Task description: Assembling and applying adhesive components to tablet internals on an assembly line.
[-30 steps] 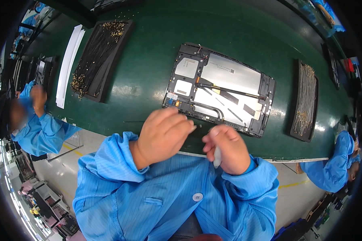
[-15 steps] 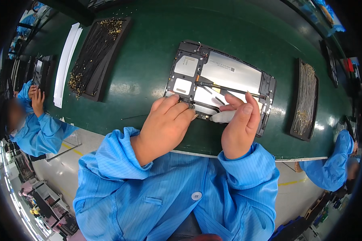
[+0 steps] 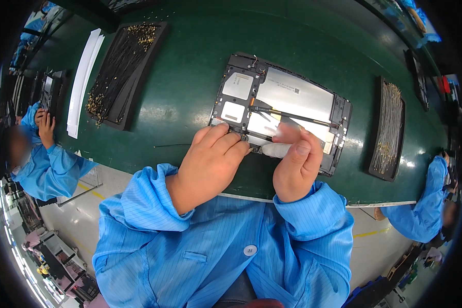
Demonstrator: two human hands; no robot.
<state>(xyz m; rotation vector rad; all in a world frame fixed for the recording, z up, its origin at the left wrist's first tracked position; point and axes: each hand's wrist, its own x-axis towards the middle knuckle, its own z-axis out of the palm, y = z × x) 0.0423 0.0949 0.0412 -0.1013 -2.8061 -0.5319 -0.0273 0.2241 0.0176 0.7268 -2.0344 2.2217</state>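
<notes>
Both hands lower than before, left hand (image 3: pixel 208 164) pressing opened tablet (image 3: pixel 282 110), right hand (image 3: pixel 295 164) fingers gripping white tool (image 3: pixel 276 150)

Layout around the opened tablet (image 3: pixel 282 110) on the bench (image 3: pixel 190 102)

The tablet lies at the middle of the bench. On its near edge rest the left hand (image 3: pixel 208 164) and, just right of it, the right hand (image 3: pixel 295 167), which grips a small tool (image 3: pixel 276 150) over that edge. Left of the tablet sits a parts tray (image 3: pixel 123 72), with a flat strip (image 3: pixel 82 77) beyond it. Right of the tablet lies a second tray (image 3: pixel 387 128). Far left and far right, other workers sit at the bench.
</notes>
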